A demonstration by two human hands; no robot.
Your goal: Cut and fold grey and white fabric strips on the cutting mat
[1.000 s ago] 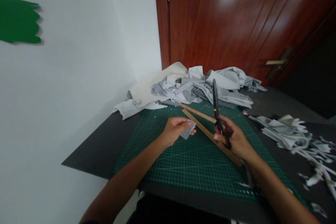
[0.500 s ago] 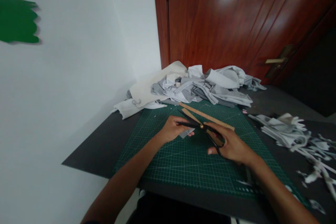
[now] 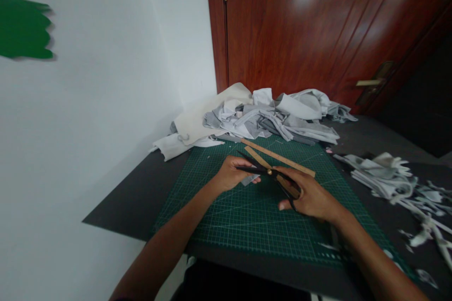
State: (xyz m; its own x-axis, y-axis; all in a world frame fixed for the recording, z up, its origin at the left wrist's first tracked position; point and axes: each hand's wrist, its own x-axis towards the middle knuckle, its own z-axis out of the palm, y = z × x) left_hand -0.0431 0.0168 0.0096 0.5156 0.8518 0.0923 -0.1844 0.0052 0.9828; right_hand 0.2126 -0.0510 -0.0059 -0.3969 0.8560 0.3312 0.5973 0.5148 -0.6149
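My right hand (image 3: 310,195) grips the handles of a pair of black scissors (image 3: 270,172), whose blades point left and stand apart. In my left hand (image 3: 231,173) is a small piece of grey fabric (image 3: 249,178), pinched between the fingers, with its lower corner showing. The lower blade passes over the left fingers and hides part of the fabric; I cannot tell whether it touches it. Both hands are above a green cutting mat (image 3: 247,221) with a pale grid.
Two wooden rulers lie on the mat, the longer ruler (image 3: 282,156) behind the scissors. A heap of grey and white fabric (image 3: 264,115) sits at the back against a brown door (image 3: 300,33). More fabric scraps (image 3: 384,178) are strewn at right on the black table (image 3: 134,197).
The scissors have shifted slightly left, and the upper blade has swung a little. My left hand keeps its hold on the fabric almost unmoved.
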